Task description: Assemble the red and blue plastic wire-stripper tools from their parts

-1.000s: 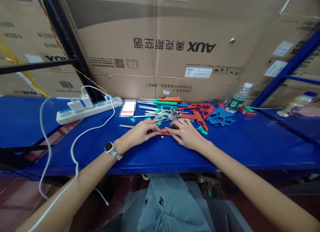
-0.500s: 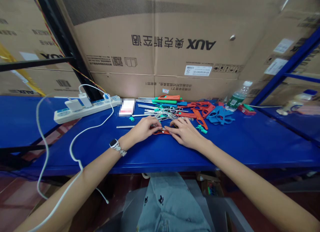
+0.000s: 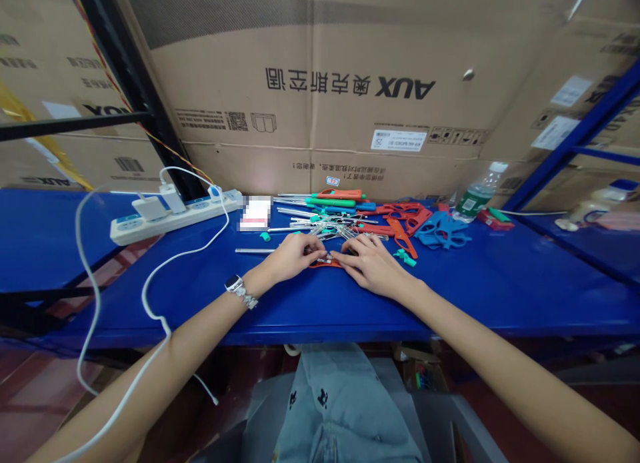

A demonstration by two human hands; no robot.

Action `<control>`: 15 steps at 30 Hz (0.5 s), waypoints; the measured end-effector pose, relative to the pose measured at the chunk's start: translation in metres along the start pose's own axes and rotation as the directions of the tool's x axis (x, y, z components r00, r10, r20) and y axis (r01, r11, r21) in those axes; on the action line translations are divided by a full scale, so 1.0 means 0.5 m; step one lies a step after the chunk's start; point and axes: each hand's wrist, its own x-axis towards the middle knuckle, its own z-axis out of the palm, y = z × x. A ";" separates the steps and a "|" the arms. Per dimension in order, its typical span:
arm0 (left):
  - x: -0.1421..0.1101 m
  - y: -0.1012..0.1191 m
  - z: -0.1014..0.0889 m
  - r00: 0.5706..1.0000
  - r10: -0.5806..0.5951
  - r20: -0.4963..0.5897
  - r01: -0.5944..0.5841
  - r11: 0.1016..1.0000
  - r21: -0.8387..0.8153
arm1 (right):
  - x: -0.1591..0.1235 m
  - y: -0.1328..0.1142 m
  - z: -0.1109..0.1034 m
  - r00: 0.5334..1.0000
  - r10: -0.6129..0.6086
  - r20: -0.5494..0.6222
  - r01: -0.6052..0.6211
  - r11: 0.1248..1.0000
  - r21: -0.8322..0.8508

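Observation:
An orange lighter shell [image 3: 326, 264] lies on the blue tabletop between my hands, with small white and metal parts showing in it. My left hand [image 3: 295, 258] is closed in a pinch at the shell's left end; what its fingertips hold is too small to make out. My right hand [image 3: 374, 264] rests on the shell's right end, thumb and fingertips pressed against it. A thin metal tube [image 3: 254, 251] sticks out left from under my left hand; whether it joins the shell is hidden. Just beyond my hands lies a pile of metal tubes and wire pieces [image 3: 325, 224].
Orange shells [image 3: 400, 226] and blue shells [image 3: 443, 231] lie behind right, near small green pieces [image 3: 405, 257] and a water bottle [image 3: 475, 195]. A green lighter [image 3: 330, 202] lies at the back. Left stand a power strip [image 3: 190, 213] and its white cable [image 3: 150, 276]. Cardboard [image 3: 325, 130] walls the back.
My left hand and wrist have shifted slightly right, and its fingertips have moved a little at the shell. My right hand holds nearly the same pose. The view has moved slightly.

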 end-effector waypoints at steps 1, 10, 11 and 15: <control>0.001 0.000 0.001 1.000 -0.012 0.004 0.012 1.000 -0.007 | 0.000 0.000 0.000 1.000 -0.001 0.001 0.001 1.000 0.000; 0.000 0.007 0.014 0.993 -0.112 -0.029 0.111 0.993 -0.038 | 0.000 -0.007 0.006 1.000 -0.006 -0.030 0.005 1.000 -0.027; -0.001 0.009 0.016 0.993 -0.112 -0.033 0.111 0.993 -0.039 | 0.001 -0.008 0.006 0.999 -0.007 -0.033 0.006 0.999 -0.033; -0.002 0.012 0.020 0.994 -0.103 -0.048 0.103 0.995 0.006 | 0.004 -0.014 0.005 1.000 -0.012 -0.027 0.010 0.998 -0.059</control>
